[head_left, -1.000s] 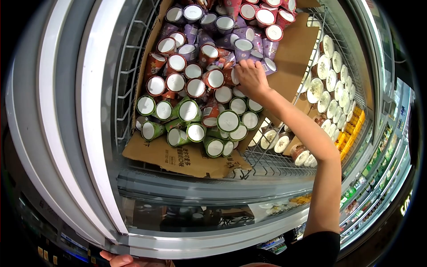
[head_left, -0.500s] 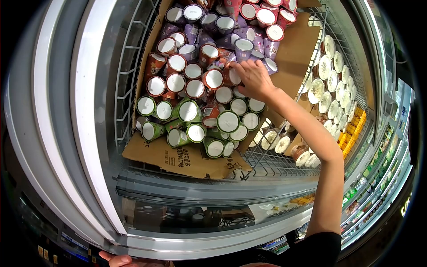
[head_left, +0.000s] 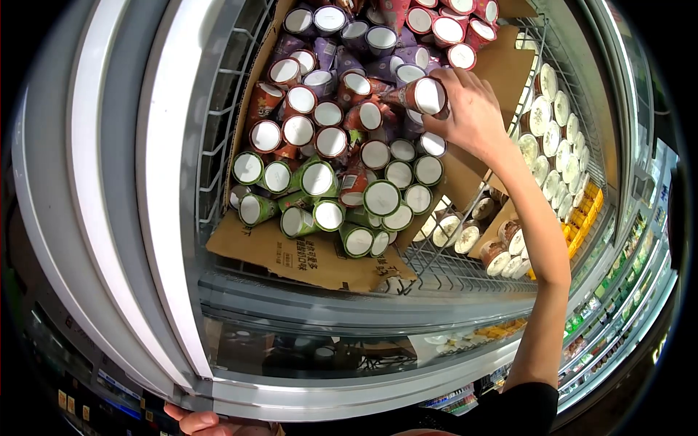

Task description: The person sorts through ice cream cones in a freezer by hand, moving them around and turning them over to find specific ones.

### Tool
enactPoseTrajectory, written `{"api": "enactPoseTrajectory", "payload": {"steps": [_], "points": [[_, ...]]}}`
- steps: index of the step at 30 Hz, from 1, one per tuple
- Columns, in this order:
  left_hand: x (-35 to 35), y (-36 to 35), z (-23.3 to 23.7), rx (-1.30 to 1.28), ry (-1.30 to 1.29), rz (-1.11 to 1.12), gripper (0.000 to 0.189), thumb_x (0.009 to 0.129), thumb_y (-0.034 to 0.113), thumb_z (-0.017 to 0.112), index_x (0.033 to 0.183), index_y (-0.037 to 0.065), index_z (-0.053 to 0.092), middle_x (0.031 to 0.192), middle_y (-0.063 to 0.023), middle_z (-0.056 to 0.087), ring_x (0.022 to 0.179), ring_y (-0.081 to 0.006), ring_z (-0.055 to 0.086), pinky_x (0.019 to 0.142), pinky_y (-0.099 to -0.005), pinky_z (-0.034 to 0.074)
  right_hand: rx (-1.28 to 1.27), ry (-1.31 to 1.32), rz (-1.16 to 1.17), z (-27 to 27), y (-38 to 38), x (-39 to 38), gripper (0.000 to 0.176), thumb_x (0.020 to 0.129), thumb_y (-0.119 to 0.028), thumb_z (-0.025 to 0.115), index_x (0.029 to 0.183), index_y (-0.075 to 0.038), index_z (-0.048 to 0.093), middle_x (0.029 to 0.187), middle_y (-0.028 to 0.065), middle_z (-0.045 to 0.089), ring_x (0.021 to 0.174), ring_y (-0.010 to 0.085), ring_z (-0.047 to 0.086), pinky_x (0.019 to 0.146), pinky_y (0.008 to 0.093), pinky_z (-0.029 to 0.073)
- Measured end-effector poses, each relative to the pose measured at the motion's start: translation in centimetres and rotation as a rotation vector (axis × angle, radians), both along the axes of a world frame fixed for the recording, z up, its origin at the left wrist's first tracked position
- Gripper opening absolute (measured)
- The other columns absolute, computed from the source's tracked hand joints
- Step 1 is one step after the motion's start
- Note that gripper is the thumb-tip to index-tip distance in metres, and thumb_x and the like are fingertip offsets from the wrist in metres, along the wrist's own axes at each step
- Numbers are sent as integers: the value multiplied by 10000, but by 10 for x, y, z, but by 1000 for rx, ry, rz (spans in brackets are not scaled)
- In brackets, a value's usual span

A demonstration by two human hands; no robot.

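Raised over the cardboard box (head_left: 291, 258), my right hand (head_left: 474, 116) is closed around one ice cream cone (head_left: 429, 96) with a brownish-red wrapper. Its white round lid faces me. Beneath and beside it lie many wrapped ice cream cones: red ones (head_left: 331, 142), purple ones (head_left: 382, 40), green ones (head_left: 318, 178) and pink ones (head_left: 448, 29). My left hand (head_left: 200, 421) shows only in part at the bottom left, its fingers curled beside the freezer's front rim (head_left: 291, 407). What they hold, if anything, is hidden.
A wire basket divider (head_left: 491, 185) separates the box from stacked tubs with pale lids (head_left: 549, 138). Yellow packages (head_left: 582, 218) lie at the far right of the freezer. A wide grey-white frame (head_left: 171, 182) curves along the left side.
My right hand has lifted a brownish-red cone from among the others and moved right and slightly up with it. The view has shifted slightly. My left hand stays by the rim.
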State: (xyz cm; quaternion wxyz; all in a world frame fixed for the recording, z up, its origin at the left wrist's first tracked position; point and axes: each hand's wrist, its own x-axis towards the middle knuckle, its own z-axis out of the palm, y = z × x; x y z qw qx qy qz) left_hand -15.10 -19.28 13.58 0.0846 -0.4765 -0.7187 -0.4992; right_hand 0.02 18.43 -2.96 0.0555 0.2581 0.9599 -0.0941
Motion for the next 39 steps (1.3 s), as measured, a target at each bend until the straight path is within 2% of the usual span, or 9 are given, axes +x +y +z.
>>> {"api": "enactPoseTrajectory", "payload": {"steps": [8,15,23,26,30,33,36,38,39], "points": [[-1,4,-5,67,11,3,202,862,132,395,1027,40,468,904,-127,578,855,-270,564,1071,-540,245,-231,79,133,28,-36,-21,532,588,-220,718,1042,-32,514,877,132,554,861,306,552,729,393,450],[-1,2,-5,93,-3,9,187,858,138,411,1006,39,471,890,-127,576,844,-274,567,1064,-546,249,-219,31,172,6,-55,-24,582,591,-218,710,1086,-17,481,936,123,516,904,282,548,783,382,451],[4,3,-5,129,-38,45,135,860,140,425,959,56,462,861,-111,562,829,-273,564,1060,-553,245,-196,-11,179,7,-55,-14,638,554,-170,726,1105,12,460,913,135,499,795,309,560,727,391,475],[3,4,-6,118,-23,40,141,866,141,422,971,52,453,867,-110,563,835,-268,563,1065,-551,240,-260,-130,150,-23,-70,-13,613,632,-184,728,1154,-30,446,1022,153,500,896,333,552,775,419,461],[11,7,-23,318,-3,92,167,877,146,411,1002,42,450,886,-114,568,867,-265,564,1076,-547,225,-399,-111,195,-46,-71,-11,590,648,-160,683,1159,18,447,1085,171,542,858,318,589,753,385,477],[1,3,-4,74,-34,-7,187,887,166,405,1020,43,452,946,-134,579,911,-281,567,1079,-554,215,-512,-115,189,-52,-68,-4,471,733,-117,634,1172,-16,495,1105,149,561,912,332,586,789,404,475],[11,-23,31,-377,-152,210,342,808,220,416,1106,161,574,1013,16,571,1067,-242,495,1108,-580,127,-591,-189,99,-50,-61,-3,401,780,-118,609,1167,-50,530,1163,131,565,978,324,581,825,401,477],[17,-13,30,-326,-188,335,163,880,333,465,876,205,565,809,83,515,977,-107,498,1148,-456,96,-609,-206,10,-42,-56,-3,406,790,-134,605,1182,-66,524,1168,133,566,988,323,579,829,402,479],[20,4,22,-300,-205,398,236,916,390,490,762,226,561,707,116,487,932,-40,499,1168,-394,80,-611,-204,12,-42,-56,-5,406,790,-134,605,1182,-66,524,1168,133,566,988,323,579,829,402,479]]}}
